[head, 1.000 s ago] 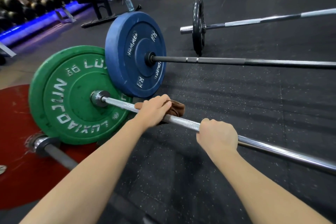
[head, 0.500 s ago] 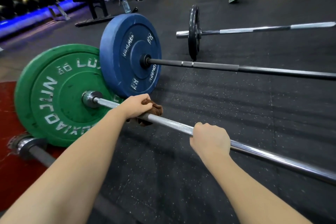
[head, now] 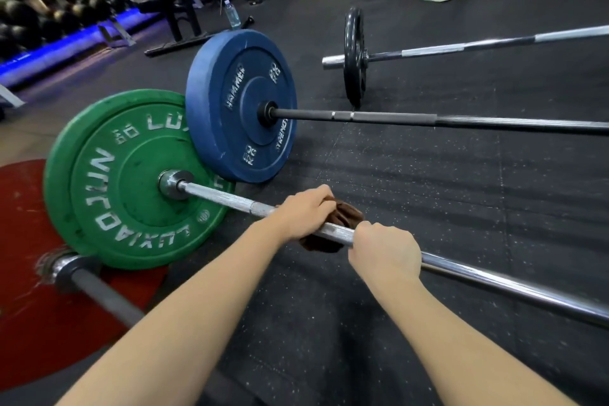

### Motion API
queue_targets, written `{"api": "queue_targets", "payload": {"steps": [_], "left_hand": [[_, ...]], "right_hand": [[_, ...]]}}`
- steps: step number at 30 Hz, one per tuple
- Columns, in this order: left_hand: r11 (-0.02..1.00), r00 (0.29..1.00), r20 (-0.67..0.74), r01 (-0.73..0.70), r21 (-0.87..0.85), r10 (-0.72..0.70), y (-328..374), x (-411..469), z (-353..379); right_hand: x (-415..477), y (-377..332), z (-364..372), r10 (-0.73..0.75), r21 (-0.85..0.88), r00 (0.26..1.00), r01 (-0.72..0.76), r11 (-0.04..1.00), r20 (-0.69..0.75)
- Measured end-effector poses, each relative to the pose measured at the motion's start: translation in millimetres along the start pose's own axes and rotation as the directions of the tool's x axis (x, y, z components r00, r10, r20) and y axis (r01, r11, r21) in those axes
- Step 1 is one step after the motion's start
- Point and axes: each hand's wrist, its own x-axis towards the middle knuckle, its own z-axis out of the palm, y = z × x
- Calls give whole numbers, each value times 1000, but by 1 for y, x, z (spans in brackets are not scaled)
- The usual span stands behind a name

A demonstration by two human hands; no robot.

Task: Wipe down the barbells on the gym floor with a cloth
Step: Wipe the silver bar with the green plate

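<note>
While both forearms extend forward, hands clasp the green-plated barbell.
Left hand curls round the brown cloth on its shaft; right hand grips bare shaft just right.

The near silver steel barbell shaft is glossy chrome, rough-knurled near the scuffed matt green rubber plate; a soft brown terry cloth wraps it, the blue rubber plate looks matt, and the black speckled rubber floor looks grainy
</note>
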Motion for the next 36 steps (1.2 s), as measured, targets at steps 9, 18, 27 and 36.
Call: {"api": "queue_targets", "payload": {"steps": [9,18,27,36], "left_hand": [[998,998,-20,-64,-2,64,-12,3,5],[991,993,-44,-105,81,109,-10,11,9],[987,995,-86,-33,157,47,5,-3,10],[918,970,223,3,396,-99,40,3,-27]], "right_hand": [[4,12,-11,-142,-16,985,144,989,101],[20,19,-24,-251,72,926,240,968,281],[-7,58,-37,-270,-47,909,299,953,319],[-47,133,-50,-135,-7,872,156,988,470]]}}
